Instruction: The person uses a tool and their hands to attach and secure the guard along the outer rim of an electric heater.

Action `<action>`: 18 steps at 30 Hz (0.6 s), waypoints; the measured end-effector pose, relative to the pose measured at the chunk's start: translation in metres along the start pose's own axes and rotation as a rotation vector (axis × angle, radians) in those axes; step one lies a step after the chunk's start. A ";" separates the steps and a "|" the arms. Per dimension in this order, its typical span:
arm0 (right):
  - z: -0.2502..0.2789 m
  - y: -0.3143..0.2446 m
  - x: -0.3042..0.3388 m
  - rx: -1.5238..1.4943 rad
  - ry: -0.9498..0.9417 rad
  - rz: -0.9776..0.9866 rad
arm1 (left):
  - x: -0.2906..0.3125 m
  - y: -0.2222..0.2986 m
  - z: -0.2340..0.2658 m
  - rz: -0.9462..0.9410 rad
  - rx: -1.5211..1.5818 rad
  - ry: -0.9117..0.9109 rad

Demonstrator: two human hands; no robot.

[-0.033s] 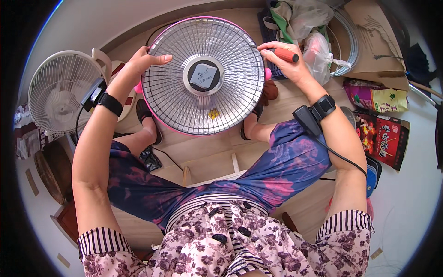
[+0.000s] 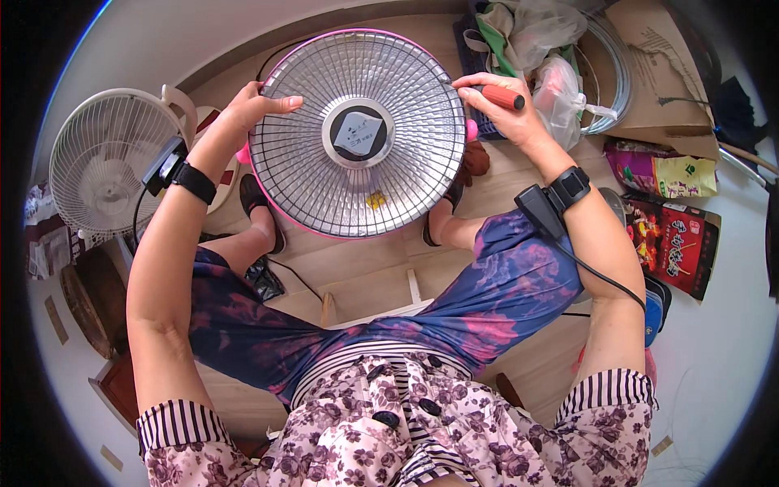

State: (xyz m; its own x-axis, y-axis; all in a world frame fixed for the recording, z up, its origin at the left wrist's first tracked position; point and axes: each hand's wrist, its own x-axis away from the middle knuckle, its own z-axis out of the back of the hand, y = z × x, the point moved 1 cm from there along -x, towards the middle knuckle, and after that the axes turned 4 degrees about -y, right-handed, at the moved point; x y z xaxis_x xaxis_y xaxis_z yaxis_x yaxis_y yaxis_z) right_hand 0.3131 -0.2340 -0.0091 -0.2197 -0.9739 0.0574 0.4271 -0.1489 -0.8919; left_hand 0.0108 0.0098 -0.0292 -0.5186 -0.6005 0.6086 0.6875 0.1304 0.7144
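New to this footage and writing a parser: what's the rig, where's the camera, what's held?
No robot here: these are a person's bare hands. The camera is worn on the head, looking down; its fisheye lens bends straight edges. The left of the picture is the person's left.

The left hand grips the pink-rimmed heater, thumb over the grille. The right hand holds a red-handled tool at the opposite rim; its tip is hard to make out. Both wrists wear black straps.

Around them on the floor: a white fan at left; bags, a wire coil and packets at right.
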 end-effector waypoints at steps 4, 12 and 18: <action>0.000 0.003 -0.001 0.006 0.019 0.019 | 0.008 0.007 -0.004 -0.007 0.020 0.022; 0.006 -0.002 0.004 0.104 -0.007 -0.009 | 0.006 0.004 -0.002 -0.014 -0.017 0.042; 0.005 -0.002 0.005 0.094 0.036 0.013 | -0.001 -0.003 0.001 0.041 -0.028 0.010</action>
State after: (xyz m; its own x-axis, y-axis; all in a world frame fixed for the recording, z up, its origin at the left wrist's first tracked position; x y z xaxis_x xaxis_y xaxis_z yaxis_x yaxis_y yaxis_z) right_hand 0.3154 -0.2395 -0.0048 -0.2439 -0.9694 0.0283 0.5100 -0.1530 -0.8465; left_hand 0.0081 0.0108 -0.0317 -0.4847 -0.6028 0.6338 0.7220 0.1333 0.6789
